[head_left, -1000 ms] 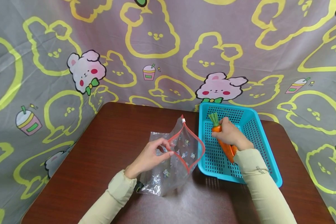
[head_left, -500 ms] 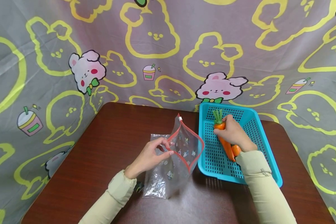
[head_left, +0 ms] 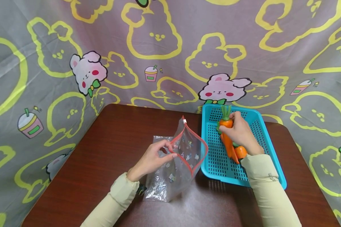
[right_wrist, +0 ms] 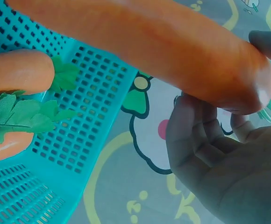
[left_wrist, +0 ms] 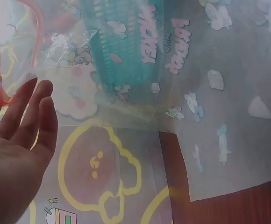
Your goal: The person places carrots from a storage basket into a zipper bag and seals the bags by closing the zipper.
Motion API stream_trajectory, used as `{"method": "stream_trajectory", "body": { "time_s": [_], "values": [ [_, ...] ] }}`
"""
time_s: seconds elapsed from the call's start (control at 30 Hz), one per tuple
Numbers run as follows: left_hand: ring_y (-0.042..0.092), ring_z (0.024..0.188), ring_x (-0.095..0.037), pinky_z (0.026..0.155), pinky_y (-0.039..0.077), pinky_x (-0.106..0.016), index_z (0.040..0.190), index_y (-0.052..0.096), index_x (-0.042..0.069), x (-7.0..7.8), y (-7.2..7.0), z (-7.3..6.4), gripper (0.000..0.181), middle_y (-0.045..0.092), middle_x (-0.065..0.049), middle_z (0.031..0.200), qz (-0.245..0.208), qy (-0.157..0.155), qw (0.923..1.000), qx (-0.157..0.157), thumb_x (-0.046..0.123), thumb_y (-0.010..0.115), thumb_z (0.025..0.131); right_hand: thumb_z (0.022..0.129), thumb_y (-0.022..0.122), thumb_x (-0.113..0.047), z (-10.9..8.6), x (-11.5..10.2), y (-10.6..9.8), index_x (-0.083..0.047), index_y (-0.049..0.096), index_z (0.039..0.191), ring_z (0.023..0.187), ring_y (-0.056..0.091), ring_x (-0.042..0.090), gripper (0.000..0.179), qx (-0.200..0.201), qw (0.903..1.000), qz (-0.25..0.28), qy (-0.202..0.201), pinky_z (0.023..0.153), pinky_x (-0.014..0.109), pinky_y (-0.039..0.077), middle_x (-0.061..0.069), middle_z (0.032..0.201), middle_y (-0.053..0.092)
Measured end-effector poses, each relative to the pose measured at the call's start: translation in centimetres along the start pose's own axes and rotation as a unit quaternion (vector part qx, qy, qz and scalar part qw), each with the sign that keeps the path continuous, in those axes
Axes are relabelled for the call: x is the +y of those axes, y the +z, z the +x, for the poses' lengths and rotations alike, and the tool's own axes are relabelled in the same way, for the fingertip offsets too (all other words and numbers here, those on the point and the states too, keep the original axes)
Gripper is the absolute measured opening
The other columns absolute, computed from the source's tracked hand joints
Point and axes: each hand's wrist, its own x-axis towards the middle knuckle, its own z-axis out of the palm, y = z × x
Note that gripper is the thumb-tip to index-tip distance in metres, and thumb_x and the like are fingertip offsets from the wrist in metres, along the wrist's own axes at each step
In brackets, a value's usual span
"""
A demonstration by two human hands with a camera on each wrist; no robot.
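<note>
In the head view, my left hand [head_left: 152, 159] pinches the near edge of a clear zip bag [head_left: 173, 186] between thumb and fingers. The bag's red-rimmed mouth gapes toward the basket, and small cartoon prints show on its film. My right hand [head_left: 241, 134] grips a long orange carrot [head_left: 226, 123] just below its green top, over the blue basket [head_left: 217, 157]. Up close in the right wrist view, thumb and fingers lie on either side of this carrot [right_wrist: 149, 42]. Shorter carrots [right_wrist: 18, 72] with leafy tops lie below it in the basket, partly hidden.
The basket stands at the right of a dark brown table [head_left: 125, 126], beside the bag. A cartoon-print cloth [head_left: 170, 91] hangs behind the table and along its sides. A small dark object [head_left: 141, 189] sits by the left wrist.
My right hand has shifted slightly away and to the right with the carrot, so more of the carrots beneath show. The left hand keeps its grip on the bag, nearly still.
</note>
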Motion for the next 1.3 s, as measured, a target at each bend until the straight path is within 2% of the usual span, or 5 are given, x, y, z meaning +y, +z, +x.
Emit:
{"method": "stream_trajectory", "body": {
  "time_s": [0.33,0.6,0.9,1.1,1.3],
  "values": [
    [0.065,0.096,-0.017,0.081,0.054,-0.042,0.089,0.061,0.008,0.4,0.2,0.0,0.018,0.071,-0.012,0.102,-0.001,-0.012,0.9999,-0.003,0.011,0.077,0.082,0.094,0.058,-0.033,-0.3,-0.1,-0.1,-0.003,0.033,0.124,0.090,0.058,0.035,0.050,0.044,0.9982,0.035,-0.022,0.069,0.040,0.056,0.026,0.125,0.048],
    [0.064,0.092,-0.017,0.081,0.053,-0.047,0.087,0.059,0.004,3.2,-0.2,0.0,0.016,0.072,-0.015,0.099,-0.002,-0.011,0.9999,-0.011,0.005,0.074,0.083,0.093,0.060,-0.042,-0.4,-0.4,-0.2,-0.004,0.036,0.124,0.093,0.059,0.035,0.055,0.078,0.9948,0.057,-0.032,0.071,0.041,0.056,0.024,0.123,0.051],
    [0.063,0.094,-0.013,0.082,0.052,-0.039,0.088,0.060,0.012,0.6,0.4,0.2,0.018,0.071,-0.007,0.100,0.008,-0.013,0.9999,-0.003,0.014,0.076,0.083,0.089,0.061,-0.052,-0.6,-1.0,-0.6,-0.008,0.035,0.129,0.099,0.052,0.032,0.066,0.103,0.9904,0.091,-0.015,0.065,0.031,0.052,0.020,0.125,0.048],
    [0.063,0.091,-0.009,0.080,0.052,-0.035,0.087,0.059,0.017,0.3,0.4,0.3,0.018,0.071,-0.001,0.096,0.008,0.003,1.0000,-0.003,0.019,0.077,0.083,0.089,0.061,-0.051,-0.8,-1.3,-0.8,-0.008,0.035,0.131,0.097,0.050,0.031,0.066,0.131,0.9858,0.103,-0.020,0.065,0.028,0.049,0.020,0.122,0.049],
    [0.063,0.091,-0.009,0.079,0.052,-0.032,0.087,0.059,0.017,0.1,0.4,0.4,0.018,0.072,-0.003,0.095,0.012,0.012,0.9999,0.002,0.019,0.077,0.083,0.089,0.063,-0.047,-1.0,-1.7,-1.0,-0.008,0.037,0.129,0.096,0.050,0.025,0.062,0.162,0.9792,0.119,-0.025,0.065,0.022,0.047,0.017,0.118,0.052]
  ]
}}
